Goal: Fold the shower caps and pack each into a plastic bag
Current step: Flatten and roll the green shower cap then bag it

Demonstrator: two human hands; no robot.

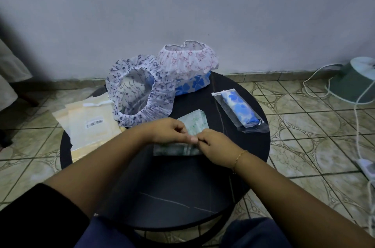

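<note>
The green shower cap point(192, 124) is partly hidden under both hands. At three o'clock, the fan base point(354, 83) is cut by the edge.

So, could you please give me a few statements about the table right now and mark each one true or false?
1. Both hands, left hand and right hand, pinch the green-print cap. True.
2. The blue-flower cap in a clear bag lies to the left of the hands. False: it lies to their right, on the round black table.
3. The dark-print cap is folded flat. False: it stands open and unfolded, its elastic mouth facing the camera.
4. The red-print cap sits at the far side of the table, unfolded. True.
5. The stack of cream bags lies left of the hands. True.
</note>
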